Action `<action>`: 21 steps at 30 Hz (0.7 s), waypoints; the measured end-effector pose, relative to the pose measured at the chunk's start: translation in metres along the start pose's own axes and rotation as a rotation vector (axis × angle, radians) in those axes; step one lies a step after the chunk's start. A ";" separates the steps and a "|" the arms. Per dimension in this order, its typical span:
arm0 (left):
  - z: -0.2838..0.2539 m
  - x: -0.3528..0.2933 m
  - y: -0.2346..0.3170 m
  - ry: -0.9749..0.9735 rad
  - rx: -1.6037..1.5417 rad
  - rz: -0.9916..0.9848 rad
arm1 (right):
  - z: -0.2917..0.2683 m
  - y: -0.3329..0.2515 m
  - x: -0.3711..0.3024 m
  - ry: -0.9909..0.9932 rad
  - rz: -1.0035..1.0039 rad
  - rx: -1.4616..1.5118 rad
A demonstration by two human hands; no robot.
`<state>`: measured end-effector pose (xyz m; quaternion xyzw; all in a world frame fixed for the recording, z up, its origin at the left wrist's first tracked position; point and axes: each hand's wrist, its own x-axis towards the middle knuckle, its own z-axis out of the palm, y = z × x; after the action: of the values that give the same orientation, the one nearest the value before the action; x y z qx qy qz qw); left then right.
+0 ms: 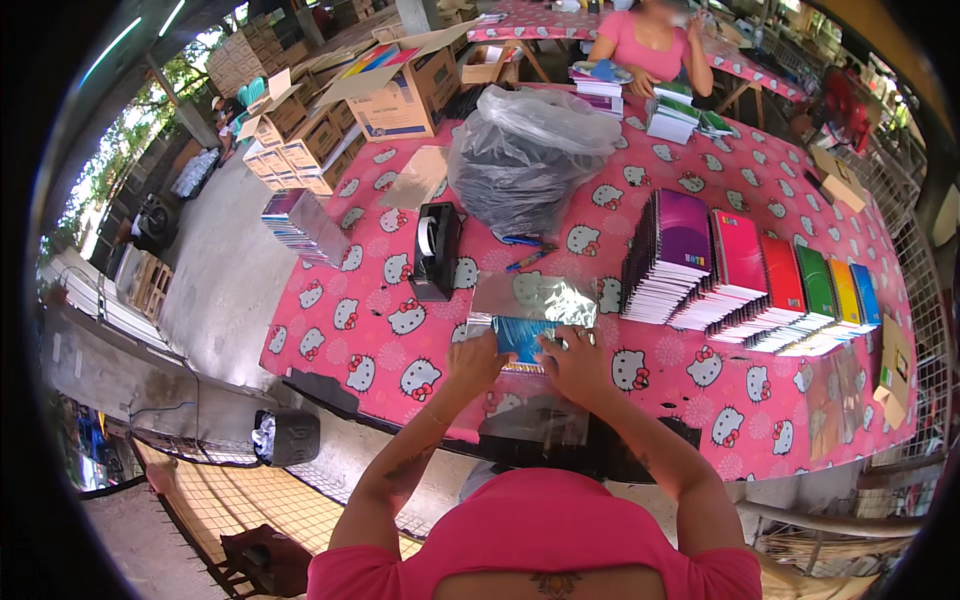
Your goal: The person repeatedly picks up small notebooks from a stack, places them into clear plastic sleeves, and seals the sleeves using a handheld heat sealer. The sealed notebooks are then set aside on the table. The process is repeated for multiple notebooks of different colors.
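A blue spiral notebook [520, 338] lies in a clear plastic sleeve [535, 297] near the table's front edge. My left hand [478, 362] holds its left side, with the thumb reaching over its near edge. On the right side my right hand [573, 360] grips it, fingers bent over the cover and plastic. What lies under the notebook is hidden. Beyond the hands stands a black tape dispenser [436, 250] with a white roll. Two pens [528, 258] lie past the sleeve.
Notebook stacks in several colours [740, 262] stand right; another stack [303, 228] stands at the left edge. A grey plastic bag [530, 150] bulges mid-table. Beyond are an open carton [405, 95] and a person in pink [655, 50] beside notebooks. Clear sleeves [838, 405] lie right.
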<state>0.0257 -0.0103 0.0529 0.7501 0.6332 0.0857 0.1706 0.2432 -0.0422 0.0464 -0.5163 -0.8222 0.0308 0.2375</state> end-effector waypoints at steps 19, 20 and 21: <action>0.007 0.045 -0.064 0.558 -0.587 0.045 | -0.059 0.034 0.061 -0.017 -0.171 0.443; -0.010 0.061 -0.083 0.734 -0.425 0.055 | -0.079 0.015 0.061 -0.009 -0.324 0.197; -0.024 0.078 -0.109 0.901 -0.246 0.059 | -0.086 0.004 0.062 0.007 -0.303 0.205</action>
<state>-0.0688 0.0849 0.0287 0.6298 0.6079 0.4822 -0.0363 0.2615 -0.0037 0.1435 -0.3595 -0.8824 0.0766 0.2938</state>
